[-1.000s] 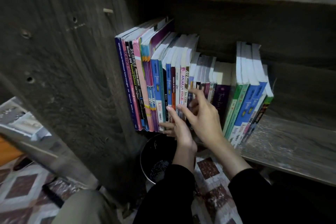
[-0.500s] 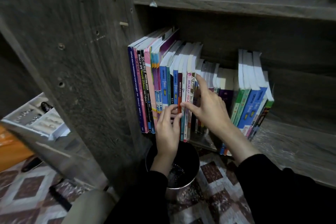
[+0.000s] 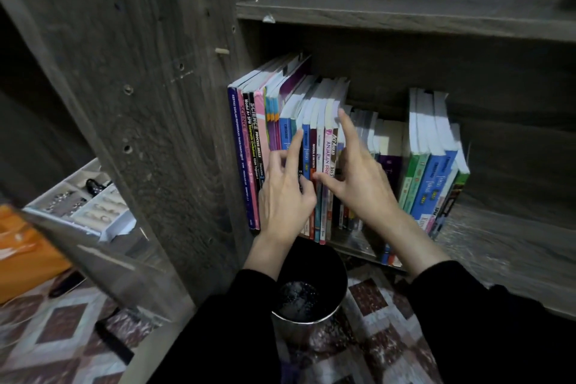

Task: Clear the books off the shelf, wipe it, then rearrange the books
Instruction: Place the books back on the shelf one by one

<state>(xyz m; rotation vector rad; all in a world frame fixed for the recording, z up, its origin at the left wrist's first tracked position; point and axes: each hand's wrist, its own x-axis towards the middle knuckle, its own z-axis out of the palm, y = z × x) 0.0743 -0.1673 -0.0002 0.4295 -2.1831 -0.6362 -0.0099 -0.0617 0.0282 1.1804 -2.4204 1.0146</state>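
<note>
A row of books stands on the dark wooden shelf [image 3: 505,237]. Tall books [image 3: 249,146] are at the far left, middle-height books [image 3: 321,134] beside them, then short ones and a purple book [image 3: 391,165]. Green and blue books [image 3: 436,178] lean at the right end. My left hand [image 3: 280,196] lies against the spines, index finger straight up along a blue spine. My right hand [image 3: 361,187] is spread over the middle-height books, index fingertip at the top edge of a brown book and thumb stretched left across the spines. My hands hide the lower spines.
A round metal bin [image 3: 311,296] stands on the patterned floor just below the shelf edge, between my arms. The upper shelf board [image 3: 405,15] hangs over the books. The cabinet side panel [image 3: 171,103] is left; beyond it, a white divided tray [image 3: 90,206] and an orange object [image 3: 25,252].
Both hands have slid upward along the spines. My right index finger has reached the top of the middle-height books, and my left index finger has straightened. The books have not left the shelf.
</note>
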